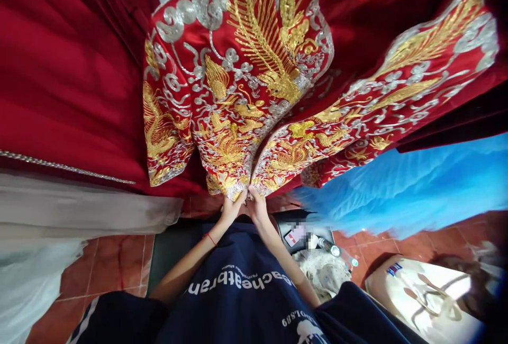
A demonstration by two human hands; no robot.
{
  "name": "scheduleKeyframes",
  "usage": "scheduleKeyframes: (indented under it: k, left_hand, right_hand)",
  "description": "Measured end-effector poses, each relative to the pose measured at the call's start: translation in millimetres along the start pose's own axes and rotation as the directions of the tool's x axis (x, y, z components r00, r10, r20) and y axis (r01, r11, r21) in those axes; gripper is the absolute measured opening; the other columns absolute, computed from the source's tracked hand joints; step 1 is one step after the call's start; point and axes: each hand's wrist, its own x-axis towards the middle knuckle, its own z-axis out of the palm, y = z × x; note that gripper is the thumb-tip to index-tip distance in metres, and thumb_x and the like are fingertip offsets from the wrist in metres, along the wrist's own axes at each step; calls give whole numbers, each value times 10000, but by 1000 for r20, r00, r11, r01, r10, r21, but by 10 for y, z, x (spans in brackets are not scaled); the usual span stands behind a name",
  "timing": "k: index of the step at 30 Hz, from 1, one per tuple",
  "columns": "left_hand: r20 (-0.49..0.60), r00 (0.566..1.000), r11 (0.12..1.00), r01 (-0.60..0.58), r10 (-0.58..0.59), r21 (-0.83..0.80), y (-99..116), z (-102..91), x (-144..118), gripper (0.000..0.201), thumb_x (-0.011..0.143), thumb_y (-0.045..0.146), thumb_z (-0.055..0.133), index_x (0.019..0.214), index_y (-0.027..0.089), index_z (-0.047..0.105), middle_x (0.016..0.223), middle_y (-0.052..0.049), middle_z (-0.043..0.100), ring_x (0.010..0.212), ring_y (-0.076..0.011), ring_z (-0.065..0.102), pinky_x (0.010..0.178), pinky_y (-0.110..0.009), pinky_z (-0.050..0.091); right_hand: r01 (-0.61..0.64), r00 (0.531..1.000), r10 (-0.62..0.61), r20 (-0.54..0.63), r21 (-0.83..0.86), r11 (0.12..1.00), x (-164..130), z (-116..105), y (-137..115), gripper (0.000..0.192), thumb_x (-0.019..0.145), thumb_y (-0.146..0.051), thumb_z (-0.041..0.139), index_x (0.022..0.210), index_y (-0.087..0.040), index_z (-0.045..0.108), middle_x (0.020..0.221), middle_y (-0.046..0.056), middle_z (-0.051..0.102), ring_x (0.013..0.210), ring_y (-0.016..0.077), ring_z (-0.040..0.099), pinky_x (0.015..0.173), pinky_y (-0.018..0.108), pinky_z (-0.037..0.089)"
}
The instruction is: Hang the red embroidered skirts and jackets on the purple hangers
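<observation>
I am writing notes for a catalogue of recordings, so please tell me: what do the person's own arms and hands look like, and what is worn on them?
Both forearms are bare, with no gloves. The left hand has a thin red string around its wrist. The right hand shows no ring, watch or band that I can see. The short sleeves belong to a dark navy shirt with white lettering.

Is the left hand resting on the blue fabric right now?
No, the left hand pinches the bottom hem of the red embroidered garment beside the right hand, away from the blue fabric.
</observation>
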Motion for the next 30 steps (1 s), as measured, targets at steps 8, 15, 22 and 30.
scheduleKeyframes:
  k: [8, 15, 22, 30]
  left_hand:
    - [51, 998, 999, 46, -46, 1, -50, -67, 33, 418, 789, 285, 763, 1197, 266, 673, 1190, -32, 739, 1341, -229, 542, 1115, -352, 420]
    - [108, 993, 999, 42, -42, -1, -50, 12, 117, 501, 753, 258, 791, 1234, 254, 651, 1276, -50, 700, 1304, -215, 574, 1101, -353, 445]
    - [67, 998, 995, -16, 9, 103, -21, -77, 132, 347, 710, 303, 809, 1027, 197, 718, 1098, -69, 758, 1128, -237, 671, 997, -339, 505]
    - [1, 994, 974, -109, 111, 200, 66, -221, 93, 336, 660, 396, 821, 873, 149, 740, 904, -83, 773, 854, -242, 732, 822, -344, 564]
  right_hand:
    - [55, 994, -46, -100, 83, 995, -126, -60, -26, 306, 600, -336, 861, 766, -229, 627, 722, 1, 669, 680, 157, 624, 630, 283, 515]
    - [23, 993, -4, -117, 156, 987, -112, -87, 1, 304, 590, -340, 885, 666, -193, 630, 596, -38, 577, 532, 92, 497, 547, 239, 461]
    - [-99, 988, 128, -85, 281, 955, -131, -36, 67, 276, 616, -317, 867, 721, -202, 639, 598, -55, 574, 526, 89, 470, 539, 228, 447]
    - [-232, 965, 259, -38, 334, 914, -189, 111, 199, 304, 628, -344, 868, 670, -199, 605, 570, -64, 550, 534, 83, 485, 566, 223, 459]
